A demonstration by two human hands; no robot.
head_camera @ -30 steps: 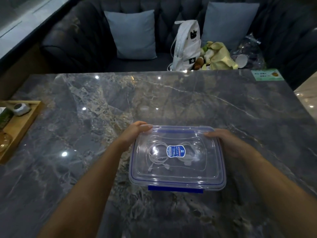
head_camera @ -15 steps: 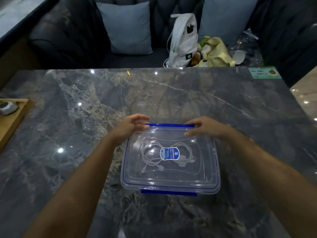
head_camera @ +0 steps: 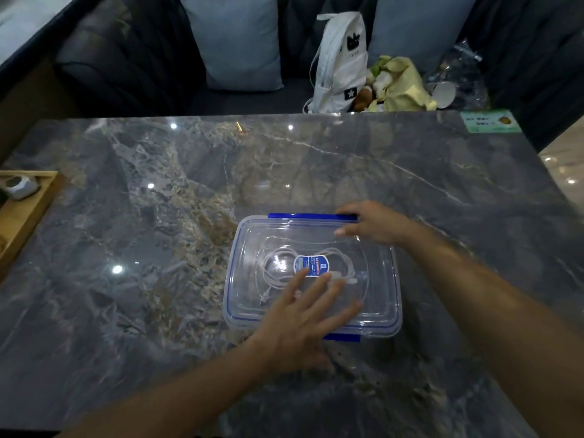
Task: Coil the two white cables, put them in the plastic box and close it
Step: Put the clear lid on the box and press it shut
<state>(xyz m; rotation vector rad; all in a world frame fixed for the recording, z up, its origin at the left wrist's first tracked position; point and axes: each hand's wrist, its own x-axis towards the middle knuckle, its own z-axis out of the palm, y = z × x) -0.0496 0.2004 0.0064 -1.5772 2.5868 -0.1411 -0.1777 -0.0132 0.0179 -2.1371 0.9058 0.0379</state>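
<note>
lid on, hands split up for the latches

here's the shift: half a second back both hands sat together on the far rim, and now the left hand (head_camera: pixel 303 317) has swung to the near half of the lid (head_camera: pixel 252 235), fingers spread straight and gripping nothing. it's blurred, so i can't tell whether it's pressing or just above. the right hand (head_camera: pixel 376 224) has held its post at the back, finger and thumb pinching the right end of the far blue clip (head_camera: pixel 303 216).

that reads as latching, the last stretch of the job. the white cables (head_camera: pixel 275 267) lie coiled inside the plastic box (head_camera: pixel 395 279), visible through the clear lid under the blue label (head_camera: pixel 311 265), just beyond the left fingertips and well short of the right hand. the near blue clip (head_camera: pixel 343 337) pokes out by the left palm, apparently not snapped yet. the box sits mid-table (head_camera: pixel 158 216), nearer the person's edge.
</note>
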